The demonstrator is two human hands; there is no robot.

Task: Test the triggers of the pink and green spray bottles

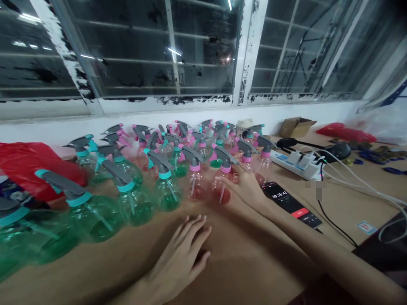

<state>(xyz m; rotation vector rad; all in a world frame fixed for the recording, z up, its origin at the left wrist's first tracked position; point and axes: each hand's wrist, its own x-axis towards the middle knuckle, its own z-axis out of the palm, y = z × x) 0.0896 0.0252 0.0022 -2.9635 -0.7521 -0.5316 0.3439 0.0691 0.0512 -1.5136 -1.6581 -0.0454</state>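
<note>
Tabletop [235, 258], pink bottle [221, 194] at right fingers [231, 185]

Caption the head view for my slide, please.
Right hand at a round, pink-collared red plastic spray bottle; left hand spread over the brown tabletop.

Phone [291, 205] timer reading 00:26:42, white digits on black screen
</note>
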